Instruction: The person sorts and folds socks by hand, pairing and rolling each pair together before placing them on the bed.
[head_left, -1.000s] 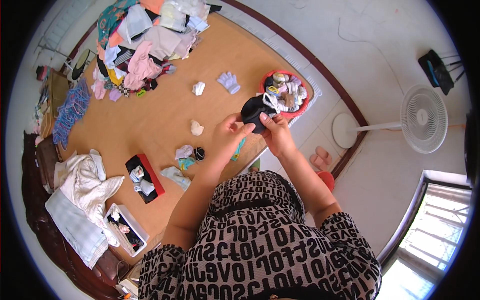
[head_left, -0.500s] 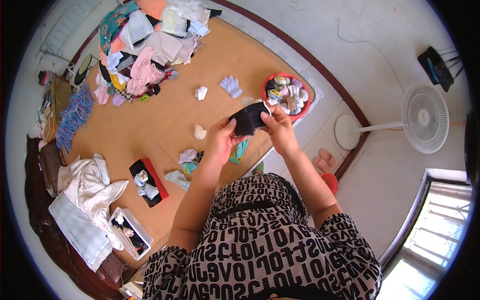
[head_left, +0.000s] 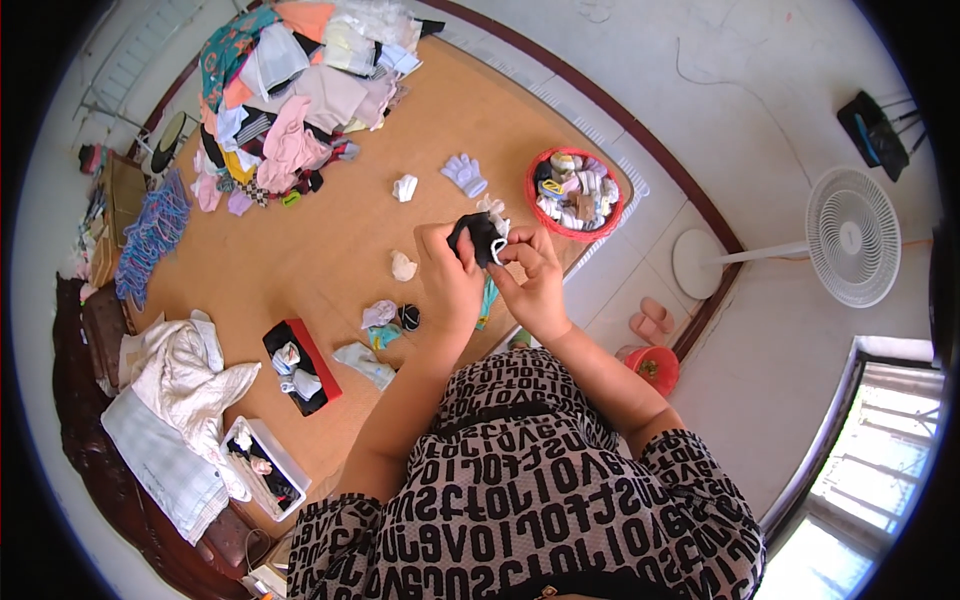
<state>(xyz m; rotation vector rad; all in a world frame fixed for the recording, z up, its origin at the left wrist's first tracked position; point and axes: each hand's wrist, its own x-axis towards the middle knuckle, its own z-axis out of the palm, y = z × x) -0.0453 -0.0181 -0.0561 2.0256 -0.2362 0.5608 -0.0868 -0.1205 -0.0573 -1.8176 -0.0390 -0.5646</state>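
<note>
Both hands are raised in front of me on a black sock [head_left: 477,234] with a white edge, now bunched up small. My left hand [head_left: 448,282] is closed around its left side. My right hand [head_left: 535,282] pinches the white edge with thumb and fingers. Just beyond the sock a bit of whitish cloth [head_left: 492,206] shows; I cannot tell if it is part of it. Past my right hand stands a red basket [head_left: 533,196] full of rolled socks. A pale lilac glove [head_left: 464,175] and a white bundle [head_left: 404,188] lie farther off.
A big clothes heap [head_left: 310,95] covers the far left. Left of me are a red-and-black box [head_left: 322,362], a white bin [head_left: 284,462], blue hangers [head_left: 150,235] and small cloths [head_left: 380,314]. At right stand a white fan [head_left: 850,237] and a red bucket [head_left: 668,383].
The sock, spread flat between both hands before, is now bunched together. My right hand has come down and left, closer to my left hand, onto the white edge.
</note>
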